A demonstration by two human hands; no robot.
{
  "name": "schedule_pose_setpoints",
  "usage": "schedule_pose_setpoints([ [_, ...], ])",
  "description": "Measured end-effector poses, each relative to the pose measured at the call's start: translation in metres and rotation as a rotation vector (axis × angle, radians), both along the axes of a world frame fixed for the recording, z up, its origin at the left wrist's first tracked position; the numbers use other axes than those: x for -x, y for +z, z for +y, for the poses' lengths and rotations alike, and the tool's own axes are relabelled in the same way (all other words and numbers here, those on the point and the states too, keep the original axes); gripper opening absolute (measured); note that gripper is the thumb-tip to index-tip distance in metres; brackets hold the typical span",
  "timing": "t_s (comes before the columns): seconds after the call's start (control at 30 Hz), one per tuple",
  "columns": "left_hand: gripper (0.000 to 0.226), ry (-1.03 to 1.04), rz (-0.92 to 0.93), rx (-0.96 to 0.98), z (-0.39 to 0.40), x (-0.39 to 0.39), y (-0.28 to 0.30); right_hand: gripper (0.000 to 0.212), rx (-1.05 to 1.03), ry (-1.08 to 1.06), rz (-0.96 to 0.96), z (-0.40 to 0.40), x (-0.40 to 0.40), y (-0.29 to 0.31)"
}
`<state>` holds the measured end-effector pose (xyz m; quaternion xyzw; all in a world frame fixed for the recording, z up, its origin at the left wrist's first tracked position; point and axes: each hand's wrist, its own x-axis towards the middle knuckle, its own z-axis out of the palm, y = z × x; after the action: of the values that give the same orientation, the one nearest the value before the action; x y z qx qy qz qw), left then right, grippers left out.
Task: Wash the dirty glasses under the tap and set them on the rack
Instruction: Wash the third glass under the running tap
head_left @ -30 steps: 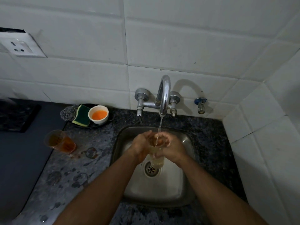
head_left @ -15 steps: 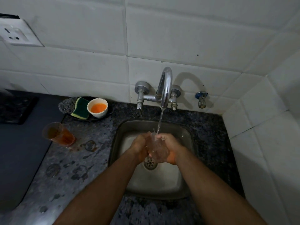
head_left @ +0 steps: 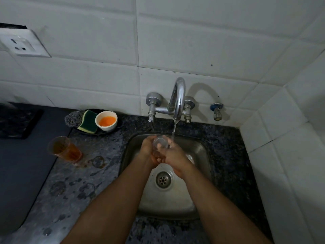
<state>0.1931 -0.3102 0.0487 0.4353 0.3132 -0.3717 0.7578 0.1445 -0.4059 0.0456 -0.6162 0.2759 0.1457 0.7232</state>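
A clear glass (head_left: 159, 142) is held between both hands over the steel sink (head_left: 198, 150), its mouth turned toward the wall. My left hand (head_left: 147, 148) wraps its left side and my right hand (head_left: 173, 155) wraps its right side and base. Water streams from the chrome tap (head_left: 178, 99) and lands on my right hand, just right of the glass. A second glass (head_left: 64, 149) holding orange-brown liquid stands on the granite counter at the left, beside a wet stain. No rack is in view.
A dark plate (head_left: 107, 132) behind the sink's left corner holds a green-yellow sponge (head_left: 88, 121), a scrubber (head_left: 73, 118) and a white bowl (head_left: 106, 120) of orange liquid. A small blue valve (head_left: 217, 111) juts from the wall. Tiled wall closes the right side. A dark mat (head_left: 19, 123) lies far left.
The glass has been tipped and turned from upright under the stream to lying between my palms, and both hands moved slightly left, so the water now falls beside it.
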Motion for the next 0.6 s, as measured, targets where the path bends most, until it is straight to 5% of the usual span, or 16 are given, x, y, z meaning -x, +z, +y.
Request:
schedule_pose_setpoints([
  [0.2,0.047,0.060,0.120,0.005,-0.013,0.010,0.000,0.029,0.481,-0.049,-0.093,0.000,0.010,0.001],
  [0.3,0.043,0.025,0.130,-0.049,-0.016,0.013,0.000,0.025,0.426,0.010,-0.096,0.001,0.018,-0.006],
  [0.6,0.036,-0.037,0.122,-0.121,-0.019,0.025,-0.006,0.023,0.352,-0.292,-0.001,0.002,0.032,-0.025],
])
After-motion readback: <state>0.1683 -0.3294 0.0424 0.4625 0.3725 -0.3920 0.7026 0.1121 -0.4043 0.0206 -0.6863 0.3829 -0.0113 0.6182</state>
